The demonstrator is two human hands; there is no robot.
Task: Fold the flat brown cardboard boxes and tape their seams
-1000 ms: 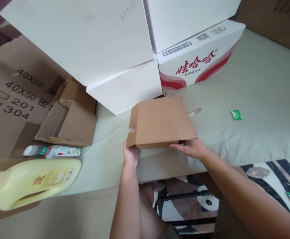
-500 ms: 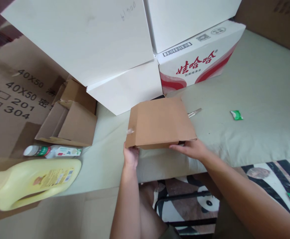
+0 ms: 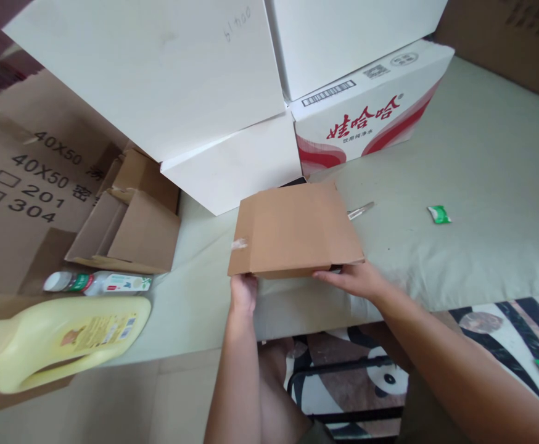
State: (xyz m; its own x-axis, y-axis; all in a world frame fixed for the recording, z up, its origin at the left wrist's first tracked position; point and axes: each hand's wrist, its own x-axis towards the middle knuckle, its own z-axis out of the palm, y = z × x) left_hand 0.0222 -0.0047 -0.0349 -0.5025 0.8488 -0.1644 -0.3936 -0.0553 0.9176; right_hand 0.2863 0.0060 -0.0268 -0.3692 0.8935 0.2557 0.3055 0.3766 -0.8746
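Note:
A small brown cardboard box [image 3: 297, 229] is held between my two hands at the front of a pale green cloth surface [image 3: 491, 179]. My left hand [image 3: 243, 291] grips its near left corner from below, the fingertips hidden under the cardboard. At the near right corner, my right hand [image 3: 350, 279] holds the edge, thumb stretched along the near side and the other fingers hidden. A bit of clear tape [image 3: 239, 244] sticks to the left flap. Just right of the box, a slim metallic tool [image 3: 361, 211] lies partly hidden behind it.
White cartons [image 3: 232, 166] stand stacked behind, beside a red-and-white water carton [image 3: 371, 123]. At left are an open cardboard box [image 3: 144, 228], a plastic bottle [image 3: 98, 282] and a large yellow jug [image 3: 70, 339]. A green packet [image 3: 440, 214] lies to the right.
The left side of the box has shifted slightly left and its left flap shows wider. Both hands keep their hold.

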